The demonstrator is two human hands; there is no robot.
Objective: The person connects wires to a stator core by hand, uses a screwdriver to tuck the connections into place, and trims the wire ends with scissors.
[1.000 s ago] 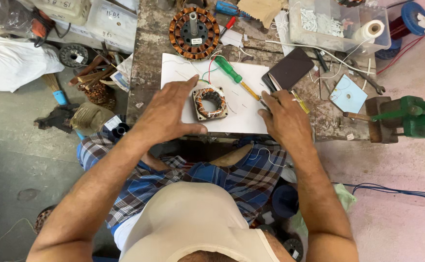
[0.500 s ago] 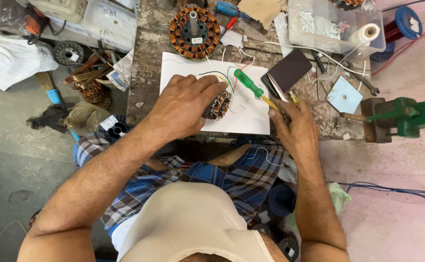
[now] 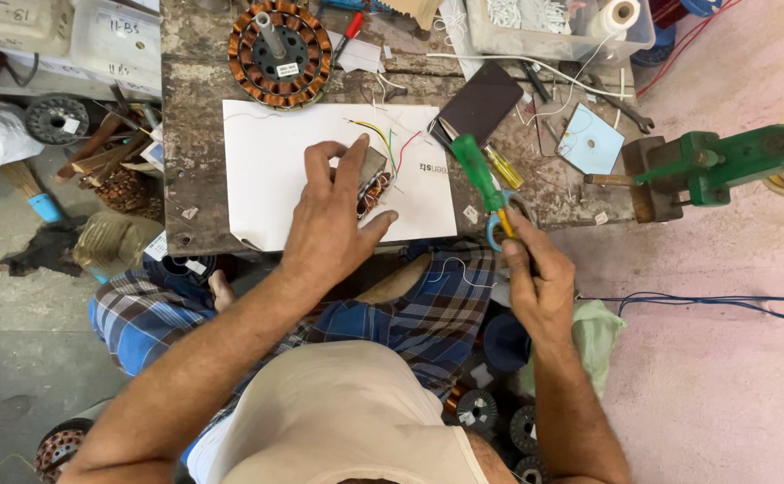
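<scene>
Seen from above, a person seated at a worn workbench [image 3: 195, 134]; the left hand [image 3: 334, 220] lies over a small motor stator [image 3: 372, 184], fingers curled around its body and pinning it to a white paper sheet [image 3: 267, 170] spread on the bench; copper windings show at the stator's right edge, and yellow, green and red lead wires [image 3: 390, 143] fan out from it toward the far side of the sheet; the right hand [image 3: 535, 278] is clenched about the shaft of a green-handled screwdriver [image 3: 480, 175], handle pointing away from the body, held just beside the sheet's right edge and apart from the stator; blue-handled scissors [image 3: 499, 224] lie directly under the tool. Judged from this arrangement, the step in hand is steadying the stator while a tool is brought up to it; any next move would call for the steadying grip to remain firm and for the tool to clear the loose leads. Beyond, a larger wound stator [image 3: 277, 45] stands on the bench, a dark flat case [image 3: 482, 103] to its right, and a green bench vice [image 3: 723, 161] at the far right.
</scene>
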